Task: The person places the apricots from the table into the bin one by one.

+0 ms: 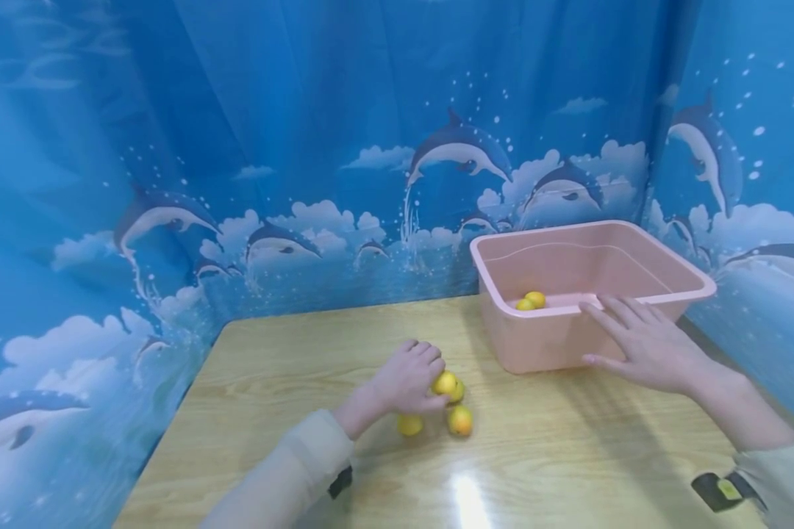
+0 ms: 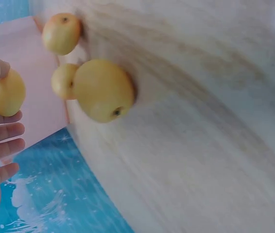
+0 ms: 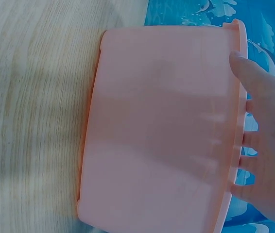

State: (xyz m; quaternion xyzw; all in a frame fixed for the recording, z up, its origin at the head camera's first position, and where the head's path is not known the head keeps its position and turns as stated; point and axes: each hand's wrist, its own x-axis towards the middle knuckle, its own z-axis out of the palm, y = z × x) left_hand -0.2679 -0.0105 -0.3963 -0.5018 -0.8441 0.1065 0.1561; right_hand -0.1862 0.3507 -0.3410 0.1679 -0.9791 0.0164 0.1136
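My left hand (image 1: 405,380) holds a round yellow fruit (image 2: 11,93), pinched between thumb and fingers, low over the wooden table. Close by lie more such fruits: an orange-blushed one (image 1: 460,421), a yellow one (image 1: 409,425) near the wrist, and another (image 2: 63,81) partly hidden behind the held one in the head view. The fruits look like small apples; their exact kind is unclear. At the front rim of a pink plastic bin (image 1: 536,344), my right hand (image 1: 648,351) has its fingers stretched over the edge, with the thumb on the outer side. Whether it touches the rim is unclear.
Two yellow fruits (image 1: 534,300) lie inside the bin at its left end. The bin stands at the back right of the table (image 1: 291,367). Behind and beside the table hangs a blue curtain (image 1: 304,132) printed with dolphins.
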